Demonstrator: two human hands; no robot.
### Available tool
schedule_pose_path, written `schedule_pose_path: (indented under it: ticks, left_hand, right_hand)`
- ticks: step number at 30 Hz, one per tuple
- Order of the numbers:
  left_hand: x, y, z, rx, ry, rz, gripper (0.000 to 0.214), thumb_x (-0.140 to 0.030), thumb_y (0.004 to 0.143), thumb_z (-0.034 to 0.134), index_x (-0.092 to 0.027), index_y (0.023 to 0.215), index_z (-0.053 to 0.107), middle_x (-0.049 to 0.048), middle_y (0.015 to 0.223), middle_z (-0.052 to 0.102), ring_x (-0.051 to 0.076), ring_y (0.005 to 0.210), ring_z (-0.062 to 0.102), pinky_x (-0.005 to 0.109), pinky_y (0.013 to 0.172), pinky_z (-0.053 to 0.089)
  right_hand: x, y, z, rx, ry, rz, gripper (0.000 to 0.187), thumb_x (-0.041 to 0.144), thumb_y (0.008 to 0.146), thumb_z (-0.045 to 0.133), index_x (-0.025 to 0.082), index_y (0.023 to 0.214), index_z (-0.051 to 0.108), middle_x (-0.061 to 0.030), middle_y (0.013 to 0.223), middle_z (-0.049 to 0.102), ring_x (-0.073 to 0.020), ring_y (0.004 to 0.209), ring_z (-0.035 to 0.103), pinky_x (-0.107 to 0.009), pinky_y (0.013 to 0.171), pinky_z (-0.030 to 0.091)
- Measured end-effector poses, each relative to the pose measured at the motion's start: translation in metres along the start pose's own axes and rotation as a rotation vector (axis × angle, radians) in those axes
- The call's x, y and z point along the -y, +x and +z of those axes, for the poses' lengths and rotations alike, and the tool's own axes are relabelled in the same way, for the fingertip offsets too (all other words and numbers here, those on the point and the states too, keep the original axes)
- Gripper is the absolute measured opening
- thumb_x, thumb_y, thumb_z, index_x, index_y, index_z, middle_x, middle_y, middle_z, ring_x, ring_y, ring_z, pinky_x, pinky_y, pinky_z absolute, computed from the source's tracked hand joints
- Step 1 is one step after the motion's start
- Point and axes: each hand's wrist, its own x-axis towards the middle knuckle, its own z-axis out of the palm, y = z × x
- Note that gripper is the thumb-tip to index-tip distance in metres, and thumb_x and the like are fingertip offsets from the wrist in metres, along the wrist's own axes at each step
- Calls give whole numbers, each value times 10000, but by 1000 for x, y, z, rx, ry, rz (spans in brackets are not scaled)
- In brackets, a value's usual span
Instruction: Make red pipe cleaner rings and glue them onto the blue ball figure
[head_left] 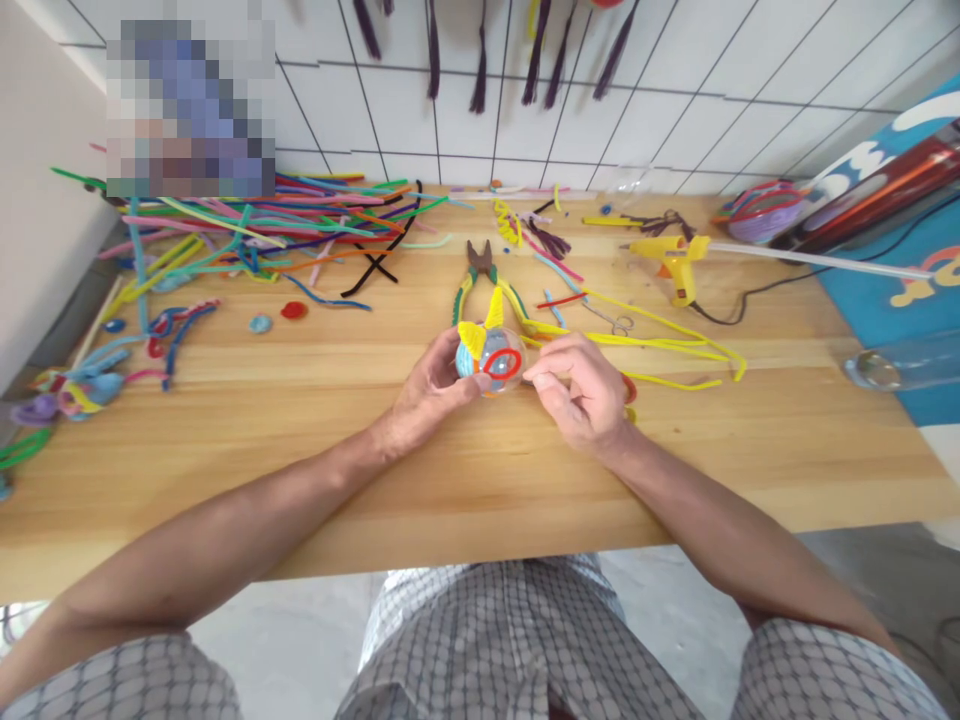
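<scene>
My left hand is closed around a clear plastic craft piece, with the thumb along its near side. Two yellow pointed ears stand on its top, light blue pipe cleaner coils wrap its left end, and a red pipe cleaner loop shows at its front. Just right of the piece, my right hand is pinched, fingertips close to the clear end. Whatever it may hold is too small to make out. Pliers with green and yellow handles lie right behind the piece.
Yellow pipe cleaners and scissors lie right of the pliers. A yellow glue gun with a trailing cord sits farther right, near a clear bottle. Many coloured pipe cleaners are heaped at back left. The wooden table ends before my body.
</scene>
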Motion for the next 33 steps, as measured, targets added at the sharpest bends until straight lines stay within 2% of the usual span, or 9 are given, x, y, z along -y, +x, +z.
schedule_pose_path:
  ticks: [6,11,13,16,19,22,27,30,33]
  left_hand:
    - [6,2,-2,-12,-15,30,619,-460,864,919,-258,1378,640,88,1350,755,271,1229,697,409,1075,552]
    - [7,2,-2,-12,-16,35,613,-481,861,914,-259,1367,648,86,1353,757,285,1250,700,415,1072,554]
    - [6,2,-2,-18,-21,29,621,-481,854,919,-256,1367,651,88,1363,758,287,1259,700,414,1075,559]
    - [5,2,-1,-16,-27,29,624,-470,855,923,-254,1372,650,96,1385,754,291,1277,699,423,1092,562]
    - [5,2,0,-5,-36,33,610,-451,869,916,-263,1381,643,95,1392,751,294,1282,705,432,1091,570]
    - [4,1,-1,3,-49,29,618,-442,869,921,-270,1390,637,90,1388,757,288,1278,713,426,1080,586]
    - [1,0,0,11,-35,11,608,-452,865,921,-260,1375,652,107,1430,747,311,1317,703,438,1089,587]
    - [2,0,0,2,-43,11,626,-442,860,925,-264,1392,646,99,1424,746,300,1303,707,432,1092,580]
    - [3,0,-1,3,-49,14,633,-433,861,924,-274,1406,644,94,1391,755,296,1286,710,440,1095,579]
  right_hand:
    - [2,-1,2,-25,-8,25,54,235,1015,688,257,971,712,-27,928,738,-195,798,687,-369,727,565]
    - [2,-2,-1,-18,38,96,221,250,1058,568,251,847,634,-18,821,688,-198,748,659,-386,703,552]
    - [0,-3,0,-27,29,92,227,240,1054,562,253,833,616,-18,813,670,-200,753,658,-389,708,557]
    - [-4,-5,3,-63,-65,34,34,275,977,684,263,1008,683,-60,988,717,-258,929,717,-458,822,614]
    - [-8,-7,8,-26,-158,-28,263,255,932,749,285,1192,728,-113,1277,723,-325,1172,723,-548,985,619]
    - [-11,-10,10,32,-215,-76,296,239,940,764,309,1227,764,-119,1432,686,-354,1302,692,-592,1083,597]
    - [-11,-11,5,108,-221,-155,232,262,966,739,355,1171,794,-82,1469,679,-340,1328,689,-628,1084,609]
    - [-10,-10,4,61,-194,-205,213,292,980,722,343,1177,784,-85,1419,706,-332,1279,713,-617,1052,632]
    - [-8,-9,4,47,-233,-164,243,302,962,753,331,1201,781,-106,1414,708,-352,1290,711,-630,1070,620]
